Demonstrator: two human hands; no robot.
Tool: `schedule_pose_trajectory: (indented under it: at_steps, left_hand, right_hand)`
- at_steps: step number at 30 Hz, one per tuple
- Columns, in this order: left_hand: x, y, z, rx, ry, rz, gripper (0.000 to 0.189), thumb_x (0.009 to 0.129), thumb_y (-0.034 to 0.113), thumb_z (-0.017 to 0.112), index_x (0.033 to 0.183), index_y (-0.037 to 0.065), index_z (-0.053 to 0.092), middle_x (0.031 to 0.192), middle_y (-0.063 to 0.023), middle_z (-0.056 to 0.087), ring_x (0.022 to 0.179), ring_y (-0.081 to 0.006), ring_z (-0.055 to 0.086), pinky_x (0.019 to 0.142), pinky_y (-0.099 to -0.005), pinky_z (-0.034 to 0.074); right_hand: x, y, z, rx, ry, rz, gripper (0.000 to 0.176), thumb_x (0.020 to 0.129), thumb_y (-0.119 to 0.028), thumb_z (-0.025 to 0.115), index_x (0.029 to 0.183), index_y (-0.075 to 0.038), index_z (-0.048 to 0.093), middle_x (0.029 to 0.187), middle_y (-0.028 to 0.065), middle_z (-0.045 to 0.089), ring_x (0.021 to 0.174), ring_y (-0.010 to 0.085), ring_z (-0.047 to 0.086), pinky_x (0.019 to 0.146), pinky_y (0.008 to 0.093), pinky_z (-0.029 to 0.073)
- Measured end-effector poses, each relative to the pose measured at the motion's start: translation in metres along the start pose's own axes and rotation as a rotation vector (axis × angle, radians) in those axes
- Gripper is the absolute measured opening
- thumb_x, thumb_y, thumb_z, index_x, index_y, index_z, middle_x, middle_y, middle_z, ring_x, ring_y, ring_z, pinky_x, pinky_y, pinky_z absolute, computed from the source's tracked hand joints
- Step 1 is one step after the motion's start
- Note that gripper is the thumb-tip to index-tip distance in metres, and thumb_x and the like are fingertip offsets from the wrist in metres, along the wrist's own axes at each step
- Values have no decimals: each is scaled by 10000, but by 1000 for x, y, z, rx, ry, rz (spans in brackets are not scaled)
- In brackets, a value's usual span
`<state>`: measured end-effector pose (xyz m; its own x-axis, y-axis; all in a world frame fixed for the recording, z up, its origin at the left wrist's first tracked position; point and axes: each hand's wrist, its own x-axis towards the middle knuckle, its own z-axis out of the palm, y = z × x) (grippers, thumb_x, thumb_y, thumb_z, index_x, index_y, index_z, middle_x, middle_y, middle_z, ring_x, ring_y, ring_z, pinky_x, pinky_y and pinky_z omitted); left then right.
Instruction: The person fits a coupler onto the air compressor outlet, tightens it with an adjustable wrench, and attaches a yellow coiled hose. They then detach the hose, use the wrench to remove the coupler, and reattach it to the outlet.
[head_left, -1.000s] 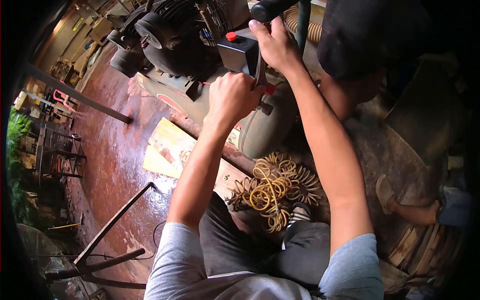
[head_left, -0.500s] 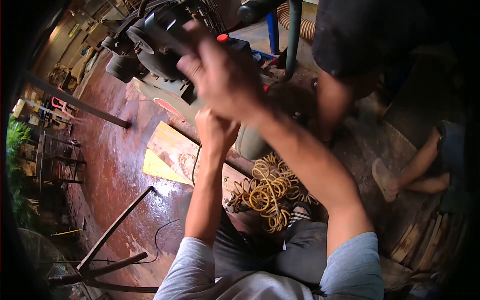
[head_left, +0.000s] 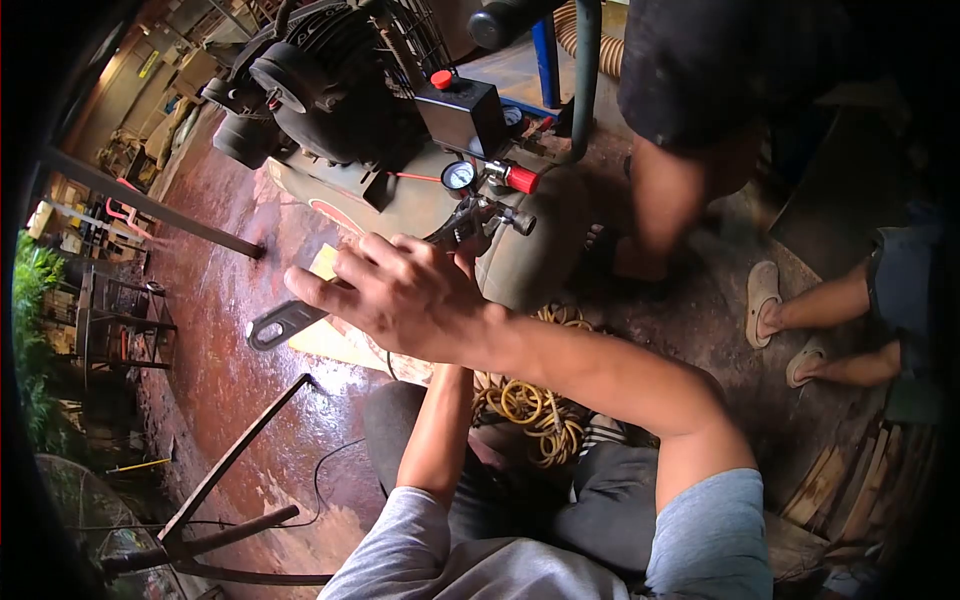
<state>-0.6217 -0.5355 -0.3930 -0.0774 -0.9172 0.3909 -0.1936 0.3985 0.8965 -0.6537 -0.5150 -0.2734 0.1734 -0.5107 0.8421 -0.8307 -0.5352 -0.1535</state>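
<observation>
Right hand lower, tight around wrench; left hand mostly hidden; floor room leftward.

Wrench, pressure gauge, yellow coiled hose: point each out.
wrench (head_left: 290, 319): head view, bare handle near its end.
pressure gauge (head_left: 458, 176): head view, dial face.
yellow coiled hose (head_left: 528, 404): head view, middle coils.

The right hand grips a wrench. Its head sits by the round gauge on the air compressor. A yellow hose lies below.
</observation>
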Motion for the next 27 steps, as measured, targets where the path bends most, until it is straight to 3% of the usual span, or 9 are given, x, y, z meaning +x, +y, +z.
schedule_pose_trajectory:
  at_steps: [7,10,11,13,18,20,23,24,27]
  left_hand:
    - [-4,-1,7,-40,-3,-74,283,987,281,601,1034,41,744,763,-42,700,650,-153,580,647,-325,457]
    - [-5,-7,5,-62,-67,-154,305,1049,279,519,1133,61,716,856,33,673,755,-86,516,699,-292,430]
    - [-5,-8,6,-61,-68,-152,305,1049,279,519,1133,61,716,856,33,673,755,-86,516,699,-292,430]
    - [-3,0,4,-85,-56,-148,323,987,286,598,1028,-20,693,870,-45,686,795,-116,574,749,-304,471]
    - [1,21,-7,96,-144,-207,306,952,269,630,1019,-23,693,867,-91,698,788,-183,612,762,-342,489]
    - [5,22,-7,109,-120,-115,301,945,267,636,1013,-21,694,859,-98,697,777,-194,615,751,-347,489]
    - [12,24,-8,146,-81,20,294,935,264,643,1004,-18,695,846,-109,694,762,-211,620,735,-354,491]
    - [16,25,-6,161,-68,65,292,932,262,646,1001,-17,696,842,-112,694,756,-216,622,729,-356,491]
    - [26,27,-5,208,-45,161,285,922,259,653,992,-13,697,829,-122,691,741,-233,627,712,-364,492]
  right_hand:
    - [-20,-12,16,9,-20,-29,432,903,-237,561,1334,-219,571,956,72,604,1077,306,627,780,424,538]
    - [-26,-14,23,36,-47,-36,431,906,-231,554,1337,-225,572,969,67,599,1054,299,626,809,429,529]
    - [-25,-13,28,57,39,-45,398,912,-231,542,1308,-202,560,931,92,622,909,258,600,785,463,500]
    - [-24,-13,20,30,-4,-43,411,908,-226,547,1318,-208,571,959,89,613,963,271,614,817,450,512]
    - [-26,-10,22,70,-8,-83,440,900,-206,551,1339,-221,572,968,78,599,990,286,631,854,453,538]
    - [-23,-6,20,126,-25,-106,423,917,-207,549,1339,-179,527,946,88,621,880,258,619,817,459,543]
    - [-3,3,2,111,-29,-7,490,901,-121,575,1382,-155,482,982,134,629,918,303,640,671,428,600]
    - [3,10,1,46,100,-8,488,916,-134,588,1392,-208,507,844,70,585,741,225,629,539,360,590]
    - [5,24,-9,-34,99,65,553,851,-151,650,1386,-184,513,916,48,602,743,220,628,555,348,571]
